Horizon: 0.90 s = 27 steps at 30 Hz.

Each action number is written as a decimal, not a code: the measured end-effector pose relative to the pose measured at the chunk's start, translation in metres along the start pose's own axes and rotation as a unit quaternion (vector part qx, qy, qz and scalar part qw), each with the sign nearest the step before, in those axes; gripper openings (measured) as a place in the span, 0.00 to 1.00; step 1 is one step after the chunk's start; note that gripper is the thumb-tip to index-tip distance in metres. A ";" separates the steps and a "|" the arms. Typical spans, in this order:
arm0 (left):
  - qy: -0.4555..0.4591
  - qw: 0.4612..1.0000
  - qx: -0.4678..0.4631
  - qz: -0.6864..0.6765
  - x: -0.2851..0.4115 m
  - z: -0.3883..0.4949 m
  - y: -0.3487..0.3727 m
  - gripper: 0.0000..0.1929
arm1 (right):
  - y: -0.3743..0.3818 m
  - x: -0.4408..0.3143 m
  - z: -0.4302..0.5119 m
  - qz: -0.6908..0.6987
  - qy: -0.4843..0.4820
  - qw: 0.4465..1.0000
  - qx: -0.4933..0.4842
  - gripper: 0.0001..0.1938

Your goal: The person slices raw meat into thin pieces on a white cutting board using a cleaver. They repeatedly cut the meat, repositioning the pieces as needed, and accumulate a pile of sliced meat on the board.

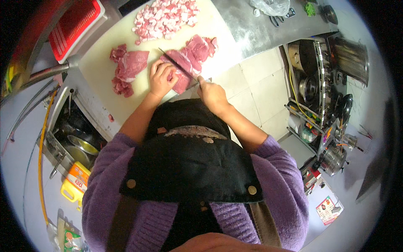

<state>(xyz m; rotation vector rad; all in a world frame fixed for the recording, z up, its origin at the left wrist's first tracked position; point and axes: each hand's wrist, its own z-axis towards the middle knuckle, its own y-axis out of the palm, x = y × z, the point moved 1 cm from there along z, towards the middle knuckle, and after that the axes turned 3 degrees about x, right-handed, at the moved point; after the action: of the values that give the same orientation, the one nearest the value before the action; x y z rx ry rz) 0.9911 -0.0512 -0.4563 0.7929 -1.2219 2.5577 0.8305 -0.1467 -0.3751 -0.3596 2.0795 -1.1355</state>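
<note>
My right hand (213,95) grips the handle of a kitchen knife (179,65), whose dark blade lies across a slab of raw meat (182,82) at the near edge of a white cutting board (97,67). Curled fingers of my left hand (162,77) press on the same meat, just left of the blade. More raw meat (200,48) extends up and right of the knife. To the left of my left hand rest other raw pieces (130,65). A heap of diced meat (165,19) covers the board's far part.
Beyond the board's right side runs a steel counter (242,28) with a plastic bag (272,7) and scissors (276,21). A red basket (74,30) stands at upper left, a sink (75,126) at left. A stove with pots (308,89) is at right.
</note>
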 end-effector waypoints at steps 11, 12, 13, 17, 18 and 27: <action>-0.003 1.000 0.020 -0.002 0.005 -0.004 0.001 0.11 | 0.022 0.020 -0.001 -0.010 -0.007 1.000 0.012 0.17; -0.004 1.000 0.011 0.003 0.007 -0.006 0.001 0.11 | 0.025 0.019 0.001 -0.047 0.037 0.998 -0.026 0.18; -0.003 1.000 0.009 0.002 0.010 -0.009 0.001 0.11 | 0.023 0.018 0.000 -0.014 0.005 1.000 0.005 0.16; 0.006 0.999 -0.020 0.027 0.013 -0.011 -0.009 0.11 | 0.011 0.013 0.035 0.022 -0.037 0.998 0.038 0.17; 0.004 0.999 -0.025 0.032 0.014 -0.012 -0.012 0.11 | 0.004 0.020 0.038 0.025 -0.025 0.999 0.027 0.17; 0.001 0.997 -0.062 0.052 0.019 -0.013 -0.025 0.11 | -0.058 0.068 -0.019 0.131 0.013 0.979 0.157 0.13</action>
<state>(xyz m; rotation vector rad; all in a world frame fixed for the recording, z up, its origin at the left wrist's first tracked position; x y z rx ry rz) 0.9802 -0.0267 -0.4360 0.7188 -1.4414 2.5316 0.7648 -0.2052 -0.3532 0.0815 1.8627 -1.2824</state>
